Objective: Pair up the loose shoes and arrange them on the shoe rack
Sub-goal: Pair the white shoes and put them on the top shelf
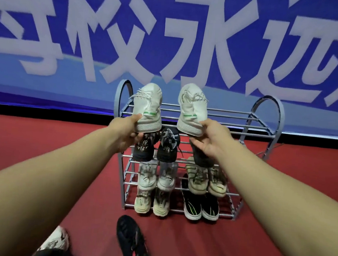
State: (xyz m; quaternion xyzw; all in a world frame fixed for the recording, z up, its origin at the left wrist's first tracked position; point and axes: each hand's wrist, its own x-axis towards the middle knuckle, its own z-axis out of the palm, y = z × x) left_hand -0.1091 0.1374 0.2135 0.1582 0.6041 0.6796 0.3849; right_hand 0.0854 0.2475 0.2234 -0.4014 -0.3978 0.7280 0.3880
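You hold two white sneakers up in front of the grey metal shoe rack (266,124), one in each hand: your left hand (129,135) grips the heel of the left white sneaker (150,107), and your right hand (211,140) grips the heel of the right white sneaker (192,109), both shoes toe-up with a green stripe near the sole, raised level with the rack's top tier. Below them, the rack carries shoes on three lower tiers. The second tier shows a pair of black sneakers (156,147) at the left and one more dark shoe (201,157), partly hidden behind your right hand. The third tier holds two pairs, a white pair (156,177) and a beige pair (206,182). The bottom tier holds two more, a cream pair (151,203) and a black pair with green streaks (201,209). On the red floor (40,137) nearest you lies one loose black shoe with red trim (131,241). A blue banner with large white characters (172,36) fills the wall behind.
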